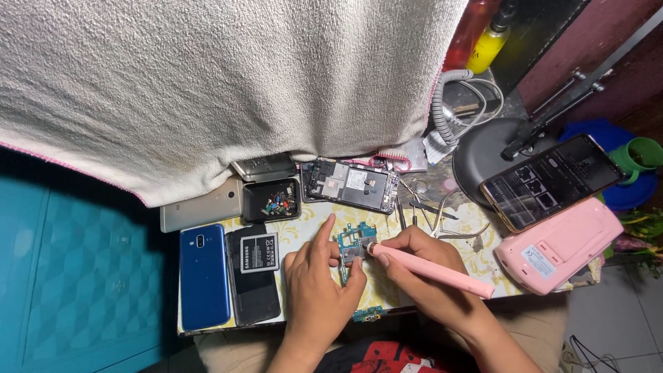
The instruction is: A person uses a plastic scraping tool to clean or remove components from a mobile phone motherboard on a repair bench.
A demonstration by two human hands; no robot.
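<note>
Looking down through the head camera, I see my left hand (319, 280) pinning a small blue-green circuit board (353, 243) to the patterned tabletop (476, 257), index finger stretched up along its left edge and thumb curled against its lower corner, presumably so the board cannot slide while it is being worked on. My right hand (423, 266) is closed in a pen-like grip around a slim pink tool (434, 271), its tip resting on the board's right side just beside my left thumb; holding it low near the tip looks meant for fine control. So the two hands sit close together, almost touching over the board, at the front centre of the tabletop. Laid out around them: a blue phone (204, 275) and a dark phone with its battery exposed (253, 273) to the left, a black tray of small parts (272, 200) and an opened phone frame (351, 185) behind, tweezers (425, 204) to the right of that frame, a lit phone (552, 179) leaning on a lamp base (483, 155), and a pink case (559, 245) at the right. A white towel (221, 83) hangs over the back of the workspace.
</note>
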